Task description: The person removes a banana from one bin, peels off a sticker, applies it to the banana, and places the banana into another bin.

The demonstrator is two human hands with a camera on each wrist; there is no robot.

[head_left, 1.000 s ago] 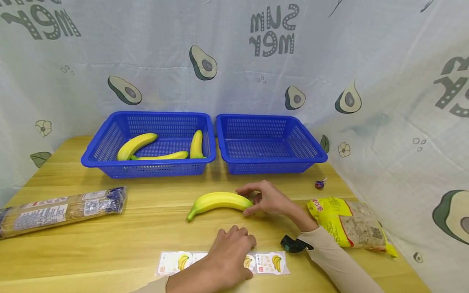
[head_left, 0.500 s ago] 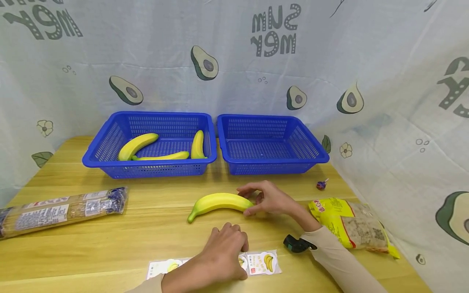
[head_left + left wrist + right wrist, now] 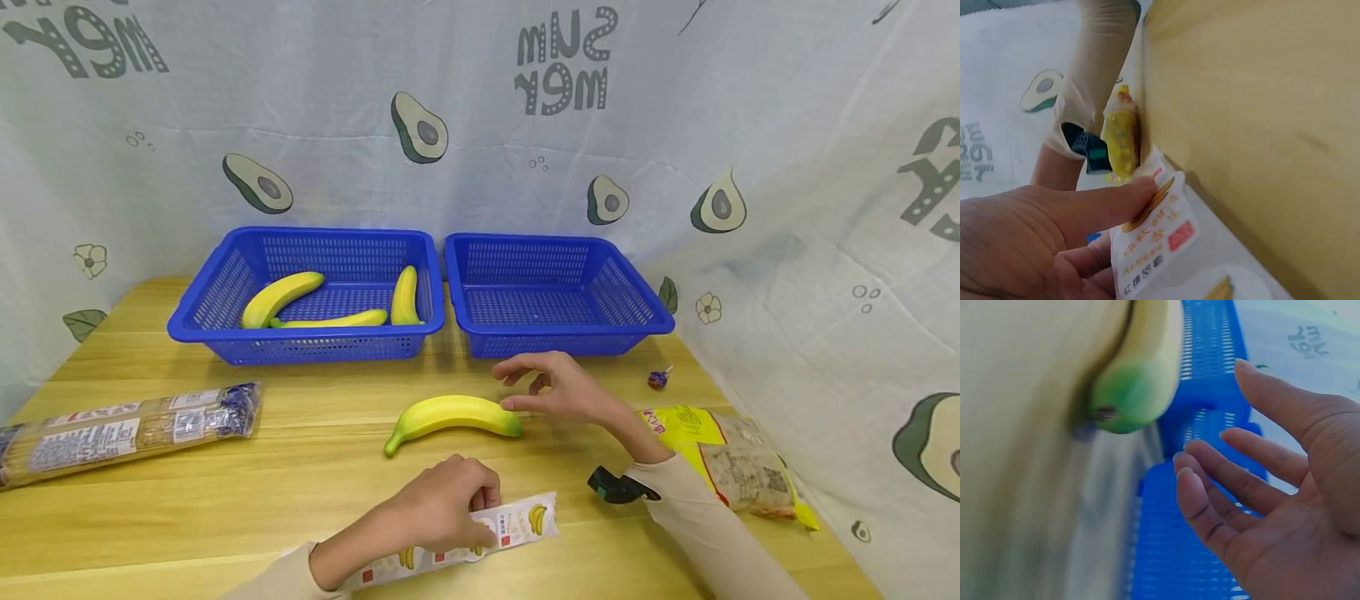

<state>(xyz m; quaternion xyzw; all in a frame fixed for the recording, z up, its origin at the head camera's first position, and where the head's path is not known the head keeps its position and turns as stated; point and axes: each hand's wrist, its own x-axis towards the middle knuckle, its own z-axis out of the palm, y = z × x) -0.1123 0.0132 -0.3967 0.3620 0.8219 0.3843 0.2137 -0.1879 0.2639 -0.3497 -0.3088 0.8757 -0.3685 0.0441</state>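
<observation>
Right now, from my remote seat, I have the left hand (image 3: 442, 507) pinching a pale plastic strip of banana-printed packets (image 3: 517, 523), which runs at a slant low in the head view. In the left wrist view the thumb lies over the printed face, with the other fingers on the far side of the strip. My right hand (image 3: 558, 390) holds nothing: its fingers are loosely curved, with a fair gap between them and the thumb. It hovers just beside the green-tipped end of a single banana (image 3: 453, 412), and the right wrist view shows me the two apart. That banana lies on the wooden table (image 3: 300, 508), its stem toward the left, between the strip and two blue baskets. I count three more bananas (image 3: 281, 300) inside the left basket (image 3: 322, 348); the right basket (image 3: 562, 329) stands close by it. Out at the left edge I see a long noodle packet (image 3: 127, 435), and over on the right a yellow bag (image 3: 731, 462), partly behind the sleeve (image 3: 697, 517), with a small lollipop (image 3: 657, 379) farther back.
</observation>
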